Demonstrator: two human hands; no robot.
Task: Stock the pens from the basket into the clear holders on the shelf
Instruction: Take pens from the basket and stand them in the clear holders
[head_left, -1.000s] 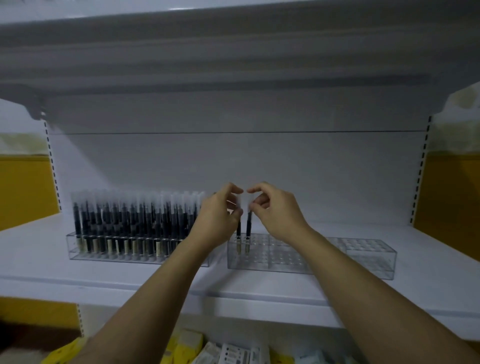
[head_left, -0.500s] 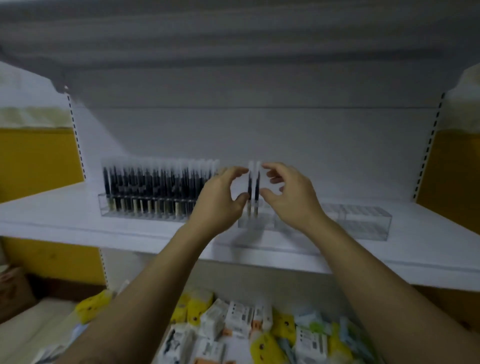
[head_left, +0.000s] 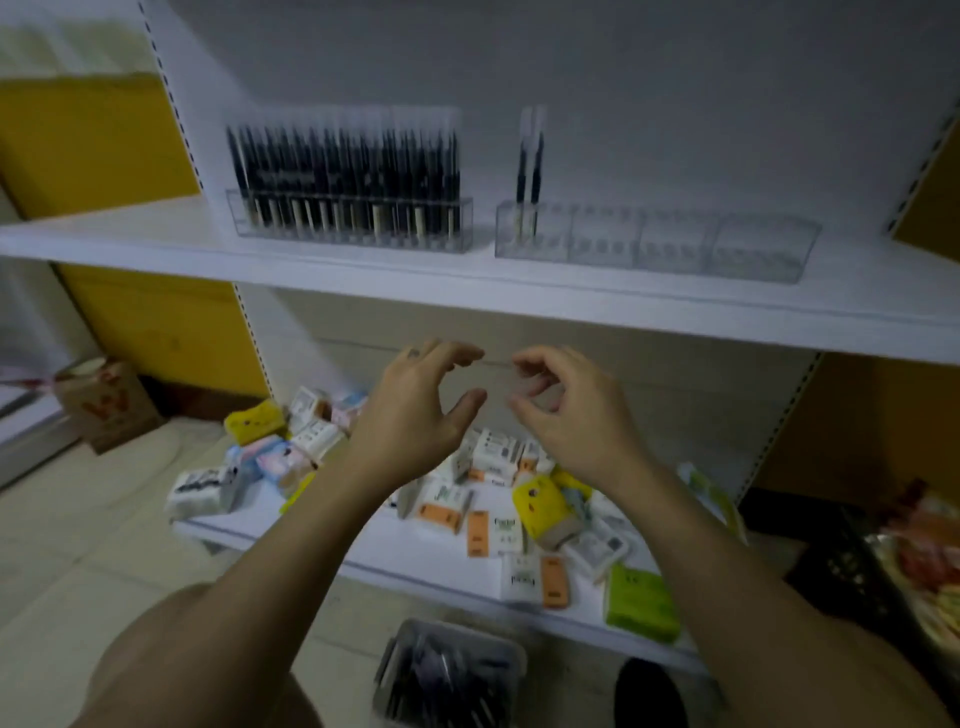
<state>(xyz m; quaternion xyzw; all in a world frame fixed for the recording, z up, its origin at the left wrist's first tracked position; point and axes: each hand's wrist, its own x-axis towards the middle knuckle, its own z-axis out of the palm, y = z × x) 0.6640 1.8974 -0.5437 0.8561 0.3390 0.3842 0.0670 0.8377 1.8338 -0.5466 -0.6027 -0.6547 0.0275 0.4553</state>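
On my feed, the white metal shelf at twelve o'clock carries a clear plastic holder packed with black pens that have frosted pale caps and cream bands near their lower ends. At one o'clock, a second clear plastic holder has two matching black pens. The white shelf upright at eleven shows a column of small black slots, and I see a mustard-yellow wall panel at ten. The small packs on the lower shelf are white with orange blocks, yellow, pink and pale blue. A lime-green pack lies at five. At six, a grey translucent basket holds dark pens. At nine there is a brown paper bag with red print on beige floor tiles.
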